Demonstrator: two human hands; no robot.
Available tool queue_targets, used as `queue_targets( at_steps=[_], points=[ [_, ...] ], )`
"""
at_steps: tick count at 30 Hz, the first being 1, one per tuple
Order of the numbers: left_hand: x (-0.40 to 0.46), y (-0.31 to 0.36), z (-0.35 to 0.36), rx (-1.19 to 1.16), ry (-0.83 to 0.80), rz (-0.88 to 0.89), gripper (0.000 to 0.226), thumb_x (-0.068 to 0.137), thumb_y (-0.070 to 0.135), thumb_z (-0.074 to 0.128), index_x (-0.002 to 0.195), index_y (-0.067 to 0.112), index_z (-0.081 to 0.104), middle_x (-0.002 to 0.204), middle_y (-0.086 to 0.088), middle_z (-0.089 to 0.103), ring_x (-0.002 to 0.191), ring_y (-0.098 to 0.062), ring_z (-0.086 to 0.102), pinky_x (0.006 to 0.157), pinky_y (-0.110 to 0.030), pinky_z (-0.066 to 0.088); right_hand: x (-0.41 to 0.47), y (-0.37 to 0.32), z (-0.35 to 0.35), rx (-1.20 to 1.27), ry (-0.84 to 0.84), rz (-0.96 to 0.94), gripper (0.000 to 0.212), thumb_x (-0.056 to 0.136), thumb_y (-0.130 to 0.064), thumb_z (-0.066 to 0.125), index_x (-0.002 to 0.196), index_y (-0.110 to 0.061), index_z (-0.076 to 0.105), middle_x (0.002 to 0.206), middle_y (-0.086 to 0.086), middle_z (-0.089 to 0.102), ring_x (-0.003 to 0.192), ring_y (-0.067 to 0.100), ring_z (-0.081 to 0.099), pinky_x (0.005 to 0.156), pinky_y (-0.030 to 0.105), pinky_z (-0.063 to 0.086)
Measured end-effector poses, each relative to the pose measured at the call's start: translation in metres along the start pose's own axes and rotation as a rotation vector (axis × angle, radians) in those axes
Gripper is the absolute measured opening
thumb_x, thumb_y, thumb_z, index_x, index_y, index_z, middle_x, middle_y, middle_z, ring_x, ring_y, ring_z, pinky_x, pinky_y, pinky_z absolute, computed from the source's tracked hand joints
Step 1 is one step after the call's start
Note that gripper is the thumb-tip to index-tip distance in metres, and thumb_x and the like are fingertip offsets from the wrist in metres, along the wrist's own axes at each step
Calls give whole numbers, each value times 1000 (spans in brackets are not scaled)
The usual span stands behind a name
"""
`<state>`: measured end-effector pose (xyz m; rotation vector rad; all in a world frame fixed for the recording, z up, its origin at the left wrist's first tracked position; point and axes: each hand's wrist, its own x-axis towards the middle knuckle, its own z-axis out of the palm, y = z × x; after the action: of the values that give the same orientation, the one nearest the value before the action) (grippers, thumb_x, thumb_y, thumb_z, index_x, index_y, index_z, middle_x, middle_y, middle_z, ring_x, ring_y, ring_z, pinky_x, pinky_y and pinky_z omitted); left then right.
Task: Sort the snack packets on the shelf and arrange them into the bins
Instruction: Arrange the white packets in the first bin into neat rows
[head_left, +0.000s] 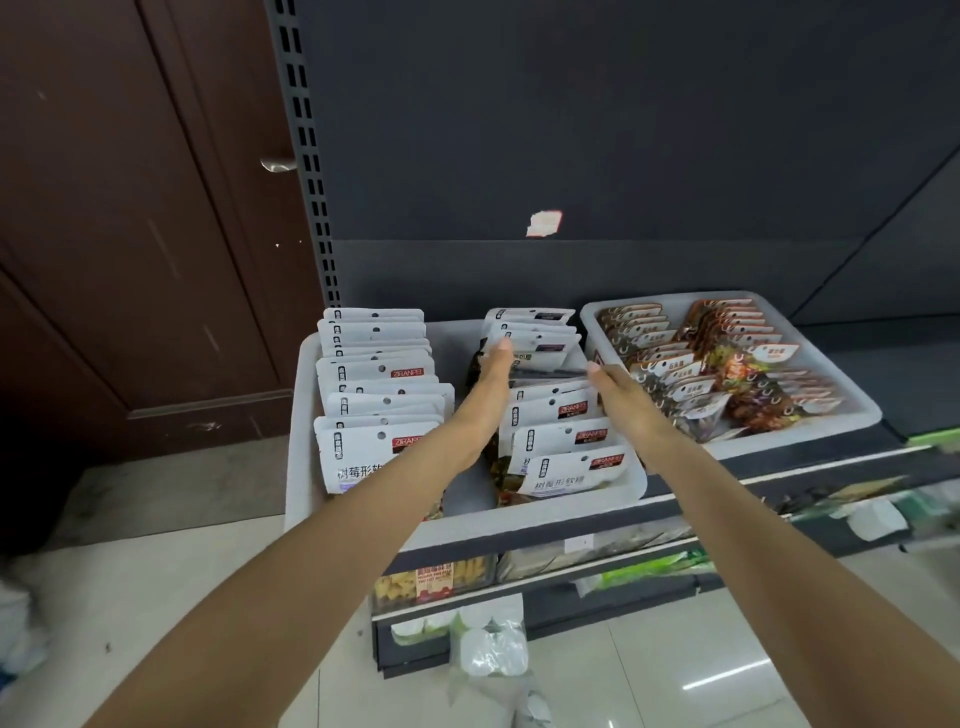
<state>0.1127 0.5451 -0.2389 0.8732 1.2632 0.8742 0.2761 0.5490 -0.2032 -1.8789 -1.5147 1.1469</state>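
A white plastic bin (300, 415) on the shelf holds two rows of upright white snack packets, a left row (376, 400) and a right row (558, 415), with dark patterned packets (500, 470) between them. My left hand (493, 371) reaches in with straight fingers, touching the left side of the right row near its back. My right hand (618, 387) lies against that row's right side, fingers stretched forward. Neither hand lifts a packet. A second white bin (836, 415) to the right holds brown and orange packets (727, 364) in rows.
The dark shelf back panel (571, 156) rises behind the bins, with a slotted upright post (306, 156) at the left. A brown wooden door (130, 234) stands further left. The lower shelf holds yellow snack packs (431, 577). A clear bag of white items (488, 649) lies on the tiled floor.
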Motion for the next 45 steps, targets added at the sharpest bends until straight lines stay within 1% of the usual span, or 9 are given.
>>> queue_targets(
  at_steps=[6, 11, 19, 25, 31, 36, 39, 42, 45],
  points=[
    [21, -17, 3, -138, 36, -10, 129, 35, 105, 27, 147, 42, 21, 155, 4, 28, 141, -20, 29, 116, -48, 20, 1, 1, 6, 46, -37, 24, 58, 99, -47, 31, 151, -29, 14, 155, 0, 24, 141, 25, 26, 113, 38, 23],
    [-3, 1, 5, -120, 47, -8, 81, 85, 77, 19, 146, 27, 32, 147, 2, 41, 130, -18, 45, 99, -29, 38, -2, 7, -2, 205, -37, -9, 49, 99, -45, 34, 144, -27, 36, 146, -2, 41, 133, 21, 40, 112, 37, 31],
    [-40, -10, 10, -209, 20, 103, 45, 97, 57, 20, 109, 38, 60, 110, 17, 66, 86, 2, 67, 72, -19, 51, -24, 27, -3, 269, -114, -85, 49, 99, -42, 39, 146, -28, 32, 150, -7, 35, 136, 12, 33, 110, 27, 25],
    [-56, -21, 36, -217, 85, 41, 58, 94, 64, 21, 131, 32, 53, 121, 1, 65, 95, -14, 67, 80, -33, 56, -39, 25, 2, 370, -197, -78, 48, 101, -40, 34, 147, -35, 22, 139, -11, 40, 126, 10, 38, 98, 31, 31],
    [-56, -19, 43, -119, 132, 292, 50, 99, 53, 20, 145, 35, 27, 140, 4, 50, 123, -13, 53, 98, -35, 48, -35, 34, 1, 374, -87, -275, 40, 100, -38, 40, 139, -32, 32, 131, -3, 53, 113, 13, 54, 92, 32, 47],
    [-50, -28, 45, -102, 190, 156, 62, 90, 69, 26, 145, 41, 28, 140, 6, 50, 123, -16, 52, 104, -37, 41, -30, 39, -5, 137, -66, -129, 42, 100, -39, 35, 135, -15, 32, 120, 4, 49, 98, 18, 46, 64, 17, 40],
    [-39, -33, 38, -158, 274, 82, 86, 69, 84, 33, 144, 41, 32, 139, 4, 51, 122, -20, 53, 105, -46, 41, -20, 36, -5, 97, -37, -174, 38, 100, -34, 40, 131, -13, 38, 122, 4, 52, 108, 19, 49, 84, 24, 38],
    [-37, -15, 33, -152, 297, 60, 72, 87, 73, 25, 147, 34, 28, 145, 3, 45, 126, -21, 49, 103, -35, 39, -11, 26, -9, 152, -60, -165, 44, 100, -33, 40, 140, -17, 32, 139, 4, 46, 125, 21, 43, 94, 28, 32],
    [-34, -5, 33, -133, 244, 46, 58, 98, 58, 20, 137, 24, 46, 126, 6, 58, 95, -10, 62, 73, -15, 50, -7, 20, -9, 213, -119, -164, 51, 101, -30, 39, 148, -23, 22, 148, 1, 38, 136, 21, 35, 97, 26, 28]
  ],
)
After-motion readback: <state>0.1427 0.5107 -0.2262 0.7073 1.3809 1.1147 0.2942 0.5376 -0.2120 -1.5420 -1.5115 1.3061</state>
